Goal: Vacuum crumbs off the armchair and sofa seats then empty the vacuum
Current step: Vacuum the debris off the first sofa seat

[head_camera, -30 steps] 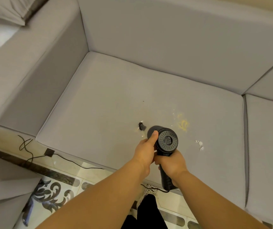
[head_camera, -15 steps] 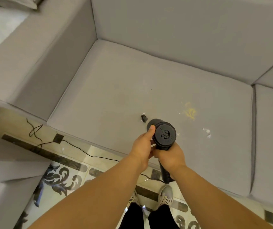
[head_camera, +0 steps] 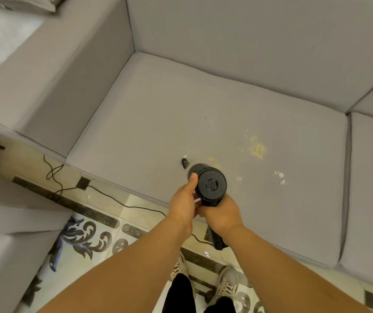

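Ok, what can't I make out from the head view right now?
- Vacuum nozzle mouth: hidden by its own body, so contact with the seat cushion is unclear.
- Handle: mostly covered by the right hand.
- Left hand fingers: behind the vacuum.
- Small dark speck: too small to identify.

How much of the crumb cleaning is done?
Not much looks done. Both hands, left and right, hold the black vacuum over the sofa seat. Yellow crumbs and white bits lie there, and emptying comes afterwards.
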A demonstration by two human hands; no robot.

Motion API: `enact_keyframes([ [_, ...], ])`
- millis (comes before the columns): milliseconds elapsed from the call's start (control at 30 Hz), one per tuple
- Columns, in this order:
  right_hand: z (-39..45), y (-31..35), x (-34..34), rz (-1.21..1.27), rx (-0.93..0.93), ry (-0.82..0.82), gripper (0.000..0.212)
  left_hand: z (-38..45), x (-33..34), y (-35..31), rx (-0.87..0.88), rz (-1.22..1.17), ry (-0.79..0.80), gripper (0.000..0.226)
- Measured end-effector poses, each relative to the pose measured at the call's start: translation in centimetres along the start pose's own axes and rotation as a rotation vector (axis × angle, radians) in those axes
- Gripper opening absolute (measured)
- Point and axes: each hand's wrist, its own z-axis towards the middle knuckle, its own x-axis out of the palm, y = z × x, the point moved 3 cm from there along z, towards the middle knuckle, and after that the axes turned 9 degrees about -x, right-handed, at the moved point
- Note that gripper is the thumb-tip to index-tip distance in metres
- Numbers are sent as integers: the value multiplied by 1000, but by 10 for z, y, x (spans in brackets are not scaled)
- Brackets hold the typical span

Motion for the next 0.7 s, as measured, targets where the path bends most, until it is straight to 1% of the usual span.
enact_keyframes([
  [100, -7, -12, -7, -7, 10, -9, 47, -5, 5, 14, -20, -17, 17, 21],
  [267, -20, -36, -54, -103, 42, -137, 41, -11, 47, 42, -136, 11, 95, 41],
  [367, -24, -39, -69, -117, 44, -169, 41, -12, 63, 49, -137, 14, 118, 44],
  [400, -25, -38, -69, -114, 35, -167, 42, -13, 63, 49, -125, 12, 111, 43],
  [467, -23, -33, -61, -96, 10, -144, 42, -13, 55, 44, -79, 6, 84, 34],
  [533, -20, -26, -48, -78, -14, -93, 43, -15, 42, 38, -40, -25, 56, 25],
  [633, -17, -20, -25, -54, -38, -12, 46, -14, 20, 31, -17, -65, 1, 27],
  [700, -16, -22, -21, -43, -28, -1, 47, -11, 15, 32, -29, -75, 0, 30],
])
